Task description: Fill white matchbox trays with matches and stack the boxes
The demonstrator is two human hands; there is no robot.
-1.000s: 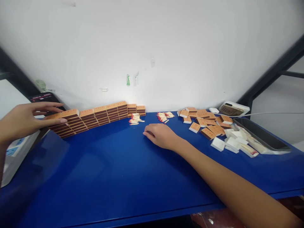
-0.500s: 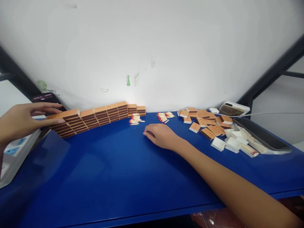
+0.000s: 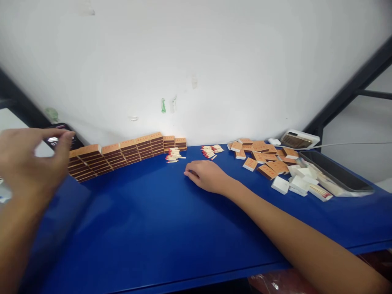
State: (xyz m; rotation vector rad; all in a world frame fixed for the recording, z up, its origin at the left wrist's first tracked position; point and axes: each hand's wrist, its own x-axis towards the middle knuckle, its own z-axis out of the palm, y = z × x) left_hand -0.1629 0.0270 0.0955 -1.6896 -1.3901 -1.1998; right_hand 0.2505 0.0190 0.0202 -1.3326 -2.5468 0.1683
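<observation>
My left hand (image 3: pixel 29 165) hangs blurred above the blue table's (image 3: pixel 147 228) left end, just short of the leftmost stack in a row of stacked orange matchboxes (image 3: pixel 122 151) along the wall. Its fingers look loosely spread with nothing in them. My right hand (image 3: pixel 206 175) rests on the tabletop near the middle, fingers curled down and together; I cannot see anything inside them. Two small heaps of loose red-tipped matches (image 3: pixel 175 155) (image 3: pixel 211 150) lie just beyond it.
A loose pile of orange matchbox sleeves (image 3: pixel 263 157) and white inner trays (image 3: pixel 298 183) lies at the right. Behind them are a dark tray (image 3: pixel 337 173), a white device with a cable (image 3: pixel 298 139) and a black frame (image 3: pixel 349 94). A dark phone (image 3: pixel 56 136) leans at far left.
My left hand has come off the leftmost matchbox stack and pulled back toward me, now blurred. My right hand has stayed put.
</observation>
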